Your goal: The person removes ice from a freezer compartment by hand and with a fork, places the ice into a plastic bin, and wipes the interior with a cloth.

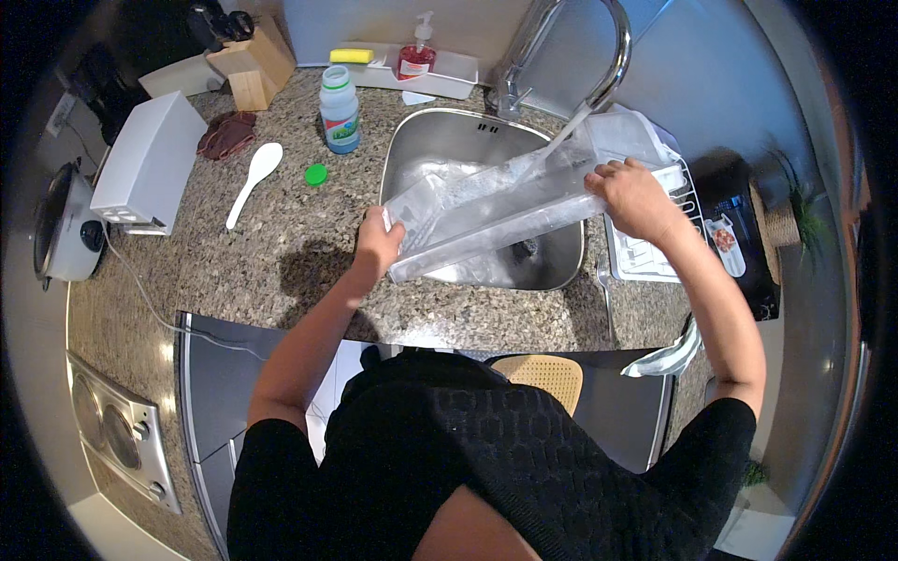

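A long clear plastic bin spans the stainless steel sink, tilted, with its right end higher in the picture. My left hand grips its left end, thumb on the rim. At the far right end, my right hand is closed on the upper edge. From the curved chrome faucet a stream of water falls onto the bin. Left of the sink stand an uncapped bottle of blue liquid and, apart from it, a green cap.
A white rice paddle and a dark red cloth lie to the left. Behind the sink, a white tray holds a yellow sponge and a red soap dispenser. On the right are a white dish rack and a fork.
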A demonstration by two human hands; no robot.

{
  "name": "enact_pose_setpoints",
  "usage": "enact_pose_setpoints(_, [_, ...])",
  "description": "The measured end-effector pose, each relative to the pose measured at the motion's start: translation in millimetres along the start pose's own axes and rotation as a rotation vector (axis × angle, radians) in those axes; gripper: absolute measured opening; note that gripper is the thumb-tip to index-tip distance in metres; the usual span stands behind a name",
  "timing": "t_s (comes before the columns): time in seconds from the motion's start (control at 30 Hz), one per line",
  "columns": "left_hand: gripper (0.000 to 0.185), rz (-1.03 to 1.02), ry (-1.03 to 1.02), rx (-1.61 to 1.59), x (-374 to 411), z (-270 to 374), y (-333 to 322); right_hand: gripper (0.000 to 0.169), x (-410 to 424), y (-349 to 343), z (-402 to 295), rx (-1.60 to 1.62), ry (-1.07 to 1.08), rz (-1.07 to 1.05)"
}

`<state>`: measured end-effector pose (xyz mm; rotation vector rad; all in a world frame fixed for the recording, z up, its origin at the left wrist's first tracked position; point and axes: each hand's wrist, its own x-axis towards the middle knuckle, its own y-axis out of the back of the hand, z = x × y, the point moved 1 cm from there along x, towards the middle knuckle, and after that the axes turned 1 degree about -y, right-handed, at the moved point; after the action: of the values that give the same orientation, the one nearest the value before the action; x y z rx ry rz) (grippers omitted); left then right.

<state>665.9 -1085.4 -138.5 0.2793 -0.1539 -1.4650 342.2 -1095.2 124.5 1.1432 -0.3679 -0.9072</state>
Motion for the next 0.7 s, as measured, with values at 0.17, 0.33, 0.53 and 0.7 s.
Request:
enact_pose_setpoints(0.17, [0.045,-0.081,-0.062,0.468,-3.0,43.3,3.1,0.015,-23.8,-46.7,-9.5,-0.082,-0.06,0.14])
enact_pose_setpoints(0.33, [0.053,-0.232,-0.082,0.729,10.3,74.9,18.2,0.012,-29.9,-73.1,-11.0,-0.083,-0.114,0.219])
enact_pose_setpoints(0.53, [0.054,-0.237,-0.083,0.802,16.0,78.2,18.8,0.017,-24.4,-69.3,-11.4,-0.012,-0.144,0.287])
enact_pose_setpoints(0.7, [0.042,-0.2,-0.125,1.006,13.1,86.3,15.3,0.017,-8.3,-48.5,-4.9,-0.053,-0.179,0.307])
